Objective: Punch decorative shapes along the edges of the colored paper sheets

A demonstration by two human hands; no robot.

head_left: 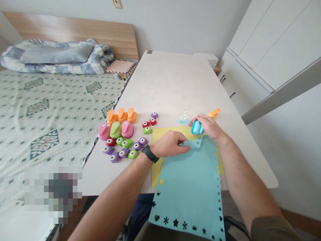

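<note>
A light blue sheet of paper (190,180) slants over the table's front edge, with shaped holes such as a heart, a crown and stars along its borders. My left hand (172,143) grips the sheet near its far edge between thumb and fingers, and the paper's corner strip curls up there. In my right hand (210,126) is a blue craft punch (197,128), held at the far right part of the sheet. Whether the paper sits inside the punch's slot is hidden. Beneath lies a yellow sheet (157,167), partly covered.
Left on the white table (180,77) stand several small punches (124,153), larger pink and green ones (115,130), and orange ones (122,115). Paper bits (184,118) lie beyond the sheets. An orange punch (214,113) is behind my right hand. A bed (67,97) adjoins the left side.
</note>
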